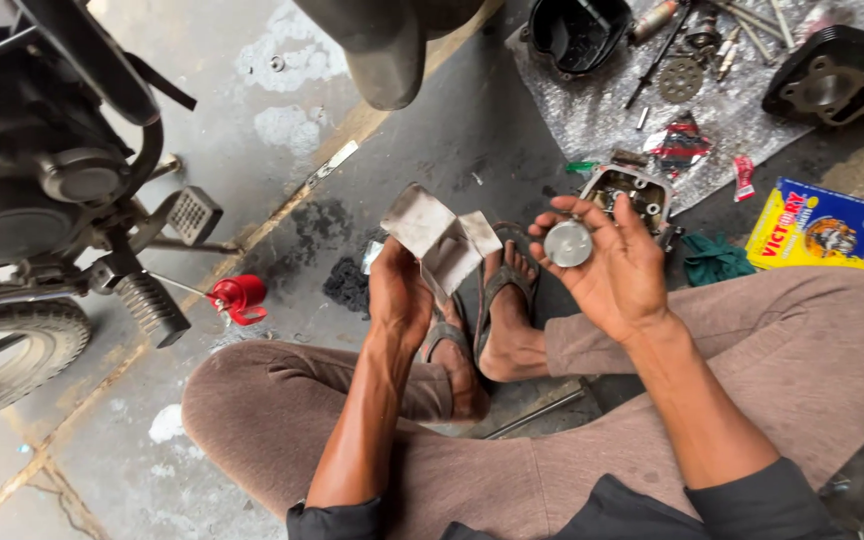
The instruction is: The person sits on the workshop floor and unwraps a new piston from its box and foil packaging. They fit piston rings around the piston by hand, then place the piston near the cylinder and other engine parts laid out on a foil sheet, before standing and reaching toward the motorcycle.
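- A stained grey concrete floor [252, 150], with a motorcycle [42, 190] parked on the left and a red oil can [237, 297] lying near its footpeg.
- The person sits cross-legged in brown trousers and sandals.
- The left hand [399, 295] is closed around a folded sheet of grey sandpaper [439, 240], holding it upright over the feet.
- The right hand [607, 265] lies palm up, fingers curled loosely about a round silver piston [568, 243] resting in it, just beside the sandpaper but apart from it.
- Beyond that hand sits a metal engine part [632, 190]; farther off, a plastic sheet [592, 110] strewn with tools, and a yellow-and-blue box [822, 225].
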